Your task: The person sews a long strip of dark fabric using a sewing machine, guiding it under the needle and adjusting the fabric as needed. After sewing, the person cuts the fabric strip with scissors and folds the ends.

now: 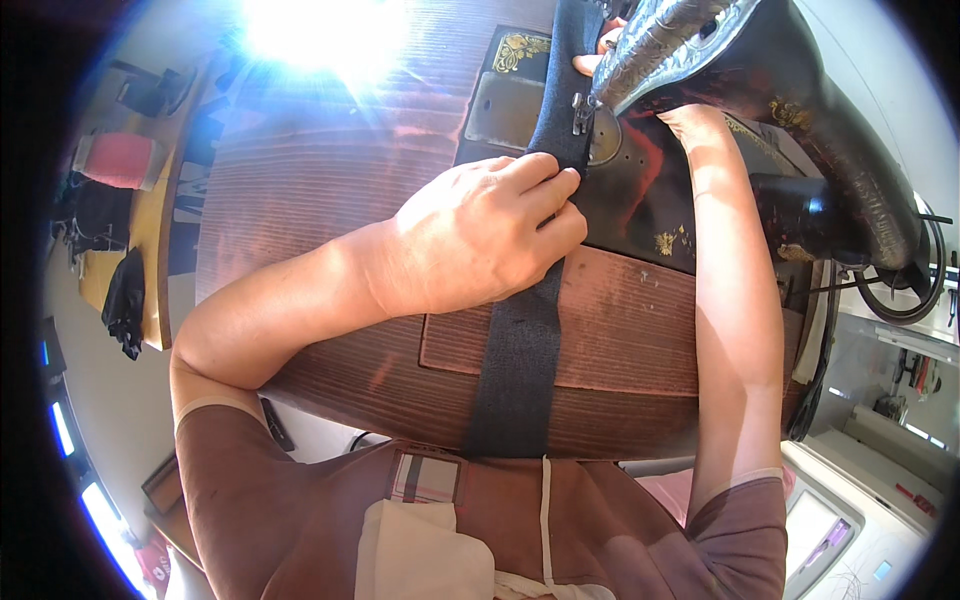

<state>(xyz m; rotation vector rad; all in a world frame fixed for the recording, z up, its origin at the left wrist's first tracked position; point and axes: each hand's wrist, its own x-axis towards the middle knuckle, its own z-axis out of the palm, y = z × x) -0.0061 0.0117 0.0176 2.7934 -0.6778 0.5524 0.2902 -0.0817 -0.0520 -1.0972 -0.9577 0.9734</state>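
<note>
A long black fabric strip (515,350) runs from the table's near edge up across the sewing machine's bed and beneath its presser foot (580,112). My left hand (485,235) is closed on the strip just on the near side of the foot, its fingers curled over the cloth. My right forearm reaches under the arm of the black sewing machine (790,70). Beyond the needle area, fingertips of my right hand (588,64) show at the strip's right edge, pinched against it. The machine head hides most of that hand.
The dark wooden table (310,200) surrounds the machine bed. At the right stands the machine's handwheel (925,270). A side table (160,220) at the left has a pink thread cone (118,160) and black cloth (125,300) by it. Glare brightens the far left.
</note>
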